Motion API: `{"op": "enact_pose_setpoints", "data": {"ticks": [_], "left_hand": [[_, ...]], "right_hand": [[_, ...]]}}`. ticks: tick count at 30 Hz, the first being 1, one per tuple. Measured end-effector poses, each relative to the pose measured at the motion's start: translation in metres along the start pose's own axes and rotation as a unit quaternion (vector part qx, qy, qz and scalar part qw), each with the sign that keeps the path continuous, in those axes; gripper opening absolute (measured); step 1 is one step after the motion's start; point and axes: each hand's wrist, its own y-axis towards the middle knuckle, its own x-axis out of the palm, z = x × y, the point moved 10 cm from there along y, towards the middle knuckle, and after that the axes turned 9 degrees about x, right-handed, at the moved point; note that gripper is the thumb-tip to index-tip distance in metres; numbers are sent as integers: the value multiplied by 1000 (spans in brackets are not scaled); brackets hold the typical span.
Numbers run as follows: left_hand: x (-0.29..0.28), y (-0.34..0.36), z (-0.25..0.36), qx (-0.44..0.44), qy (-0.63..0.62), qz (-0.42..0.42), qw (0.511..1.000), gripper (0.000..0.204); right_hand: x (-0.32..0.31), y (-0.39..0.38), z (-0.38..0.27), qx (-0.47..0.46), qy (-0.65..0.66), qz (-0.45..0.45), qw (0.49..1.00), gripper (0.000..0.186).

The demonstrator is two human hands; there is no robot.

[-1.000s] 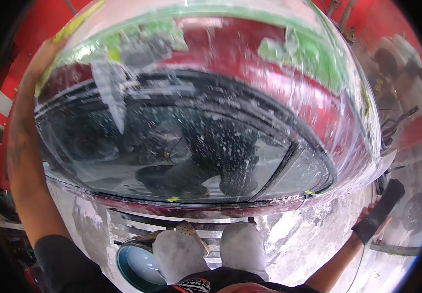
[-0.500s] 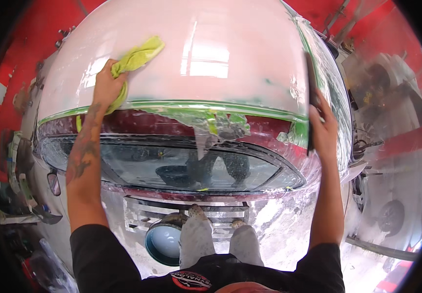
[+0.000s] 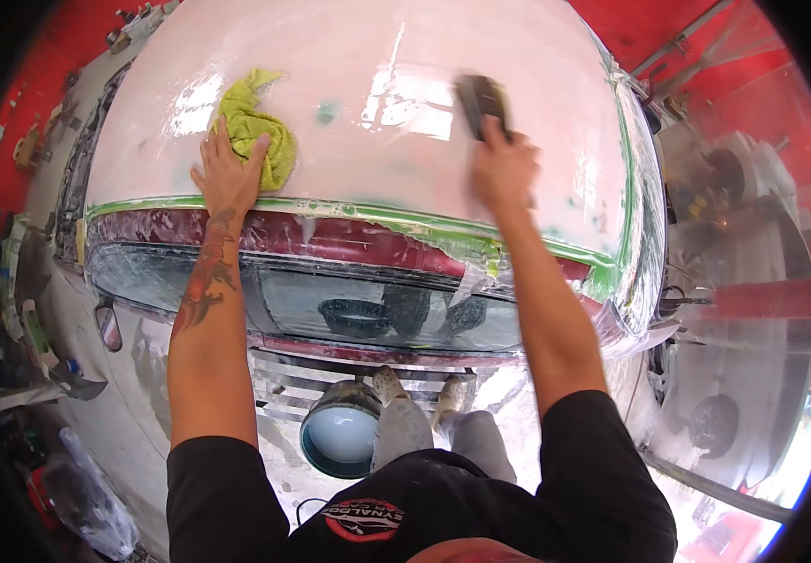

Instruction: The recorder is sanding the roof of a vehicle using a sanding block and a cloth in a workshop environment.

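A pale pinkish, wet-looking car roof (image 3: pixel 359 56) fills the upper part of the view, with scattered green patches. My left hand (image 3: pixel 229 174) lies spread on its left side, fingers apart. A crumpled yellow-green cloth (image 3: pixel 269 150) lies against the thumb and fingers and partly under the hand. Right of the middle, my right hand (image 3: pixel 504 169) is closed round a dark sanding block (image 3: pixel 482 105) on the roof; both are blurred by motion. Along the roof's near edge runs a green strip (image 3: pixel 330 208), with torn, peeling masking (image 3: pixel 466 246) toward the right.
Below the roof edge are a maroon frame (image 3: pixel 359 239) and dark side windows (image 3: pixel 312 305). My feet stand on a slatted platform (image 3: pixel 283 380), beside a dark bucket of whitish water (image 3: pixel 307 450). A side mirror (image 3: pixel 108 328) juts out at left; a covered vehicle (image 3: pixel 743 347) stands at right.
My right hand has swung the sanding block from the roof's right edge toward the middle. My left hand has flattened from gripping the cloth, which now lies bunched on the roof. The view has shifted.
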Motion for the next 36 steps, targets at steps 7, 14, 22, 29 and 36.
{"op": "enact_pose_setpoints", "data": {"ticks": [7, 14, 22, 29, 36], "left_hand": [[-5, 6, -2, -36, 22, 21, 999, 83], [-5, 12, 7, -49, 39, 43, 997, 83], [4, 7, -5, -37, 53, 49, 997, 85], [-28, 3, 3, -3, 67, 24, 997, 79], [-23, 17, 17, 38, 28, 93, 994, 78]], "right_hand": [[21, -58, -166, -242, 81, -4, 967, 48], [-27, 14, 169, 79, -70, 49, 993, 47], [13, -46, -136, -172, 5, 35, 985, 50], [11, -28, -22, -126, 19, 0, 992, 57], [-26, 22, 93, -71, -44, 22, 996, 55]]}}
